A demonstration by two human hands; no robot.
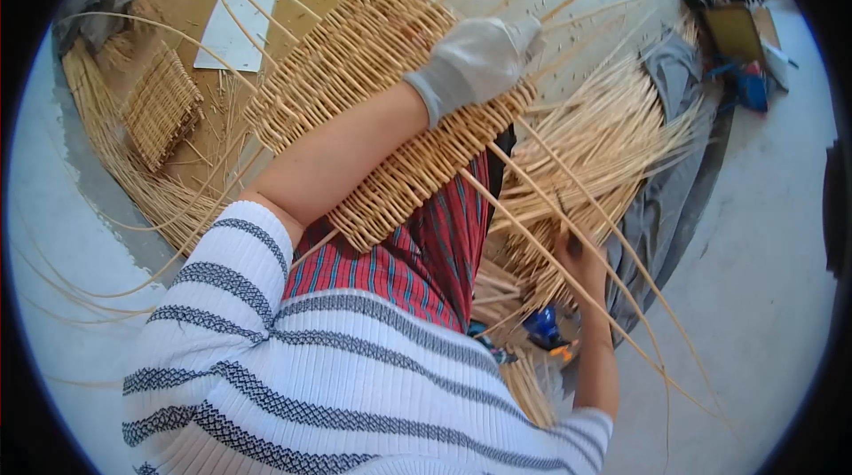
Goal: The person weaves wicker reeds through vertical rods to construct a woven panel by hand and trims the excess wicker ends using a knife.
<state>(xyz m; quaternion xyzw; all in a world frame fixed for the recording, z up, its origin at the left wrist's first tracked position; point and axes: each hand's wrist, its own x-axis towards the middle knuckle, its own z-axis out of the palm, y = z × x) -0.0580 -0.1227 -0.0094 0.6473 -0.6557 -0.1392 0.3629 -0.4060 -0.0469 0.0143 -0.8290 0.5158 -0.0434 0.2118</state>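
A woven wicker panel [355,67] lies slanted across my lap, with long loose canes sticking out on several sides. My left hand [484,58], in a pale glove, rests at the panel's upper right edge. Its fingers are curled closed near the base of the canes there, and what they hold is hidden. Lower right, my bare right hand [579,255] is down at a heap of thin canes [586,151]. The fingers look closed around something small and dark that I cannot make out, partly behind the panel's long canes.
A smaller woven piece [162,109] and a white sheet [238,23] lie on the brown board at the upper left. Long reeds [106,133] curve along the left. Grey cloth [635,253] lies under the cane heap. A blue object [543,326] sits near my right forearm.
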